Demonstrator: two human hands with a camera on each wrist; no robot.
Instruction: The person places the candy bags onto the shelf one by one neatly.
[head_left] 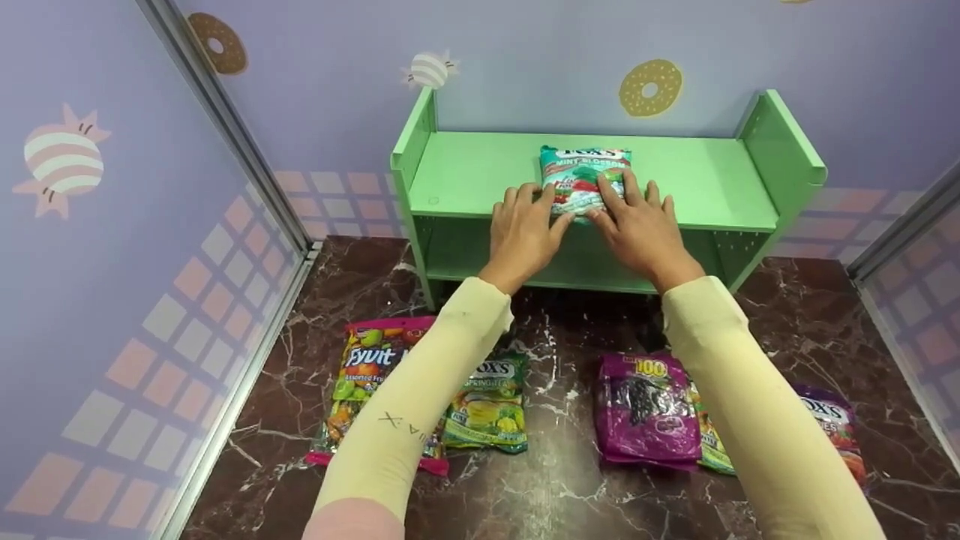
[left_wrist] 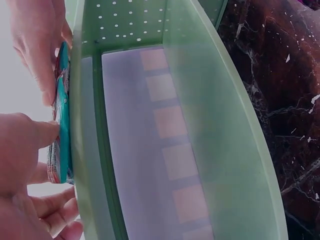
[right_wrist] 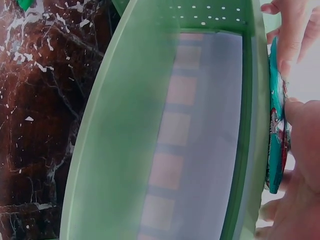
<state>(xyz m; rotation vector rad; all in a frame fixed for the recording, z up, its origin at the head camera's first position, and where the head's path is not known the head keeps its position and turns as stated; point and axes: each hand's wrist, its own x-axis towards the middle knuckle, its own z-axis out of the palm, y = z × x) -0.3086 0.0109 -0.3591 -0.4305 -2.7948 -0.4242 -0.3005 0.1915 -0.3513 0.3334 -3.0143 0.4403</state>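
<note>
A teal candy bag (head_left: 577,161) printed "Fox's Mint Blossom" lies flat on the upper board of a green shelf (head_left: 472,169), at its front edge. My left hand (head_left: 523,232) touches the bag's left side and lower left corner. On its right part rest the fingers of my right hand (head_left: 641,232), thumb at the front edge. Seen edge-on in the left wrist view, the bag (left_wrist: 64,120) has both thumbs against its upper face. The right wrist view shows the bag (right_wrist: 275,125) along the shelf edge too, fingers on and beside it.
Below the shelf, on the dark marbled floor (head_left: 555,480), lie a Fyvit candy bag (head_left: 367,360), a green Fox's bag (head_left: 491,405), a purple bag (head_left: 649,412) and a dark Fox's bag (head_left: 832,420). My right sleeve partly covers a yellow-green bag (head_left: 712,442). Printed purple walls (head_left: 337,90) surround the shelf.
</note>
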